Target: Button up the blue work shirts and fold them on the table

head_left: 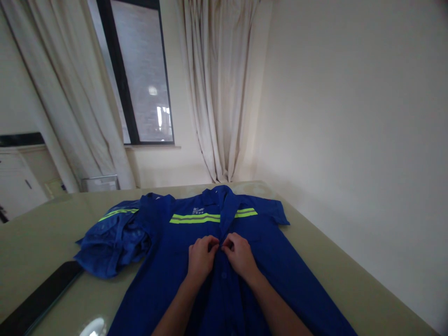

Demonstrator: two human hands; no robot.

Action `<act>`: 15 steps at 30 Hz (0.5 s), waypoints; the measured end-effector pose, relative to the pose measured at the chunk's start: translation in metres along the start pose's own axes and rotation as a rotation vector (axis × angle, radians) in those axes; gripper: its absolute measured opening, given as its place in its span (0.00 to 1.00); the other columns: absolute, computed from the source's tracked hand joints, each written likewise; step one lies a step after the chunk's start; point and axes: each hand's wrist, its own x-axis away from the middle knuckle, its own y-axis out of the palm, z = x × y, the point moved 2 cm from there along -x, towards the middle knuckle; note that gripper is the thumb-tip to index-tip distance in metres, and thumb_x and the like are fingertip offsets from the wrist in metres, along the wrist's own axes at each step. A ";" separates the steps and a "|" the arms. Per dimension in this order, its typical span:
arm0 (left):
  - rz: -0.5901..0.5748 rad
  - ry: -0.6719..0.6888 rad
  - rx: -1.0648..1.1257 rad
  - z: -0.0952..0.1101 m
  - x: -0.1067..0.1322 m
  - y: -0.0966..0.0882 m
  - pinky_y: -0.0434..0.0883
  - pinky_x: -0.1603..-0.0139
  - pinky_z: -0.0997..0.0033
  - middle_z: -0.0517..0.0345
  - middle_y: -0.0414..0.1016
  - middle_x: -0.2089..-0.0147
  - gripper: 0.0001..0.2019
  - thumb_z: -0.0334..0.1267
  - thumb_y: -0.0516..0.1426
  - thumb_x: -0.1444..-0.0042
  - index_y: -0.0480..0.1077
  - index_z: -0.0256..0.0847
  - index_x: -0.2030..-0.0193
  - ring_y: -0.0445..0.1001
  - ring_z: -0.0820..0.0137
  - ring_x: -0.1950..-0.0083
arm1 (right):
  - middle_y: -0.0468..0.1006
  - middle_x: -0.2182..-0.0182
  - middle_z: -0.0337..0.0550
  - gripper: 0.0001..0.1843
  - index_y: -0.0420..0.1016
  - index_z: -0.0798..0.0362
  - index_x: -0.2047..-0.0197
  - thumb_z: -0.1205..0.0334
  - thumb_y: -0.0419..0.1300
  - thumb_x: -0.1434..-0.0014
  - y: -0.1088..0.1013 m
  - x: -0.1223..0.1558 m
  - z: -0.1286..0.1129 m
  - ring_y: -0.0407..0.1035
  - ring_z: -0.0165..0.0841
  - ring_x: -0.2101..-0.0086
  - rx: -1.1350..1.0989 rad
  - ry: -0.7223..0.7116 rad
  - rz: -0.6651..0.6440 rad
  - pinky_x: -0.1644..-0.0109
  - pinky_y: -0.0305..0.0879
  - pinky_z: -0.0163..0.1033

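A blue short-sleeved work shirt (pixel 280 261) with yellow-green reflective stripes lies flat on the table, collar away from me. My left hand (pixel 201 257) and my right hand (pixel 239 254) meet at the shirt's front placket, just below the chest stripes. Both hands have their fingers curled and pinched on the placket edges, fingertips almost touching each other. Whatever small thing sits between the fingertips is hidden. My forearms lie over the lower part of the shirt.
A second blue garment (pixel 112 240) lies crumpled on the left, touching the shirt's sleeve. A dark flat object (pixel 42 298) rests at the pale table's (pixel 357 284) near left edge. A wall stands right, curtains and a window behind.
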 end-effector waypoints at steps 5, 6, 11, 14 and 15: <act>-0.023 0.071 -0.127 0.005 0.002 -0.001 0.65 0.53 0.67 0.60 0.81 0.59 0.11 0.31 0.57 0.39 0.76 0.48 0.53 0.77 0.64 0.54 | 0.77 0.67 0.40 0.04 0.79 0.50 0.66 0.68 0.64 0.42 0.001 -0.001 0.001 0.71 0.32 0.67 -0.010 -0.046 -0.012 0.63 0.61 0.34; -0.029 0.088 -0.141 0.006 0.002 -0.001 0.65 0.53 0.68 0.59 0.81 0.59 0.11 0.30 0.57 0.39 0.76 0.48 0.53 0.76 0.64 0.54 | 0.77 0.67 0.40 0.05 0.79 0.50 0.66 0.68 0.63 0.42 0.001 -0.001 0.001 0.71 0.33 0.67 -0.005 -0.051 -0.009 0.63 0.61 0.34; -0.031 0.144 -0.083 0.009 0.002 -0.002 0.66 0.54 0.69 0.58 0.79 0.57 0.10 0.31 0.58 0.39 0.77 0.48 0.54 0.75 0.65 0.54 | 0.76 0.68 0.39 0.05 0.77 0.51 0.69 0.69 0.61 0.44 0.003 -0.006 0.005 0.70 0.32 0.68 -0.081 -0.018 0.040 0.64 0.61 0.34; -0.023 0.152 -0.060 0.010 0.004 -0.001 0.66 0.54 0.68 0.58 0.79 0.55 0.08 0.35 0.61 0.40 0.77 0.47 0.55 0.75 0.65 0.55 | 0.76 0.70 0.38 0.04 0.76 0.52 0.71 0.68 0.61 0.45 0.003 -0.009 0.010 0.68 0.31 0.71 -0.212 0.038 0.051 0.66 0.61 0.34; -0.019 0.150 -0.067 0.011 0.005 0.000 0.66 0.54 0.68 0.58 0.79 0.56 0.08 0.36 0.61 0.41 0.77 0.47 0.55 0.75 0.64 0.55 | 0.76 0.70 0.38 0.04 0.76 0.52 0.71 0.67 0.61 0.45 0.003 -0.010 0.011 0.68 0.30 0.72 -0.239 0.048 0.049 0.67 0.61 0.34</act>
